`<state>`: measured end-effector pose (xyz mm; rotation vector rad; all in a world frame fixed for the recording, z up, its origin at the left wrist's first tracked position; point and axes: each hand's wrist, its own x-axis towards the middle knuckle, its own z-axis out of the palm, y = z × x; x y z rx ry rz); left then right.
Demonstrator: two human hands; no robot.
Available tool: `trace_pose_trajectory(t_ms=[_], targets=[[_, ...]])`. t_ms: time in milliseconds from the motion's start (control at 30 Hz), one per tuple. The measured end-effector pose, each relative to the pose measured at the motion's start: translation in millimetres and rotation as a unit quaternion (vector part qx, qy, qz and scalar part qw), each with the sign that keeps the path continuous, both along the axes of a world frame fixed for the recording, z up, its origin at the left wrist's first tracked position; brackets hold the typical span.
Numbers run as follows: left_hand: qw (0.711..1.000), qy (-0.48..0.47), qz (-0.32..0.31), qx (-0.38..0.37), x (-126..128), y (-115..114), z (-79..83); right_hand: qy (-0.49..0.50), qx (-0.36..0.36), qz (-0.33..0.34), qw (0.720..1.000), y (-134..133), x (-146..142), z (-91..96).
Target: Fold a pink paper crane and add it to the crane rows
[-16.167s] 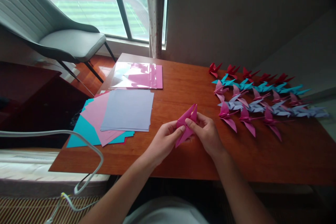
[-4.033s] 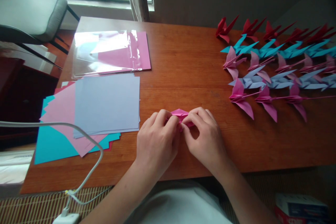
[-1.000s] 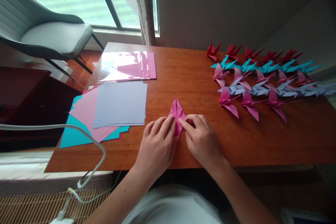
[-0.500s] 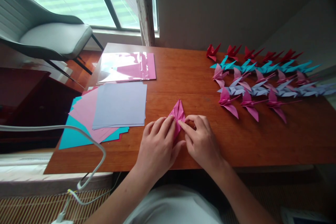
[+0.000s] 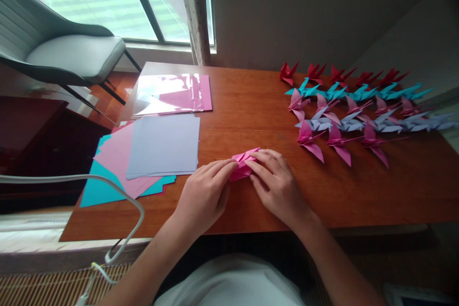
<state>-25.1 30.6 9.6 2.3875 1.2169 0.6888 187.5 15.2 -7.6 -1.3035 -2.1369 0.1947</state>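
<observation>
A small pink folded paper piece (image 5: 242, 163) lies on the wooden table (image 5: 258, 110) near its front edge. My left hand (image 5: 202, 193) pinches its left side with closed fingertips. My right hand (image 5: 278, 184) presses on its right side, fingers together over the paper. Part of the piece is hidden under my fingers.
Rows of finished paper cranes (image 5: 353, 105) in red, teal, pink and lilac fill the table's right half. A stack of lilac, pink and teal sheets (image 5: 150, 153) lies at the left, with a plastic-wrapped pink pack (image 5: 172, 95) behind it. A grey chair (image 5: 68, 52) and a white cable (image 5: 118, 191) are at the left.
The pink piece stood as an upright pointed shape a second ago; now its tip is folded down and it lies flatter and turned sideways between my fingers.
</observation>
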Motion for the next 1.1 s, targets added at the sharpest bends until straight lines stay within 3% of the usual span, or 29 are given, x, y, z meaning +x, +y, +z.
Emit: trace_pose_trajectory(t_ms=[100,233,333,400,567,733,1100], targets=[[0.993,-0.086,0.016,-0.074,-1.8,2.3,2.4,0.033,0.024,0.005,0.999,1.9,0.5,1.6],[0.961,-0.196,0.042,-0.19,0.5,5.7,7.6,0.104,0.011,-0.001,0.995,4.8,-0.5,10.3],[0.949,-0.22,0.05,-0.22,5.1,7.8,7.9,0.12,-0.021,-0.018,0.992,9.9,-1.7,13.7],[0.961,-0.196,0.066,-0.185,7.6,8.5,5.3,0.104,-0.042,-0.027,0.993,15.5,-2.1,12.9],[0.993,-0.075,0.093,0.011,7.5,6.9,-2.0,0.045,-0.086,-0.033,0.995,33.6,-2.7,7.1],[0.989,0.027,0.035,0.138,10.3,-2.4,-1.0,0.021,-0.077,-0.061,0.995,41.4,-5.0,1.3],[0.984,0.136,-0.043,0.104,21.0,-7.0,-11.8,-0.031,-0.047,-0.093,0.994,35.2,-2.5,-0.6]])
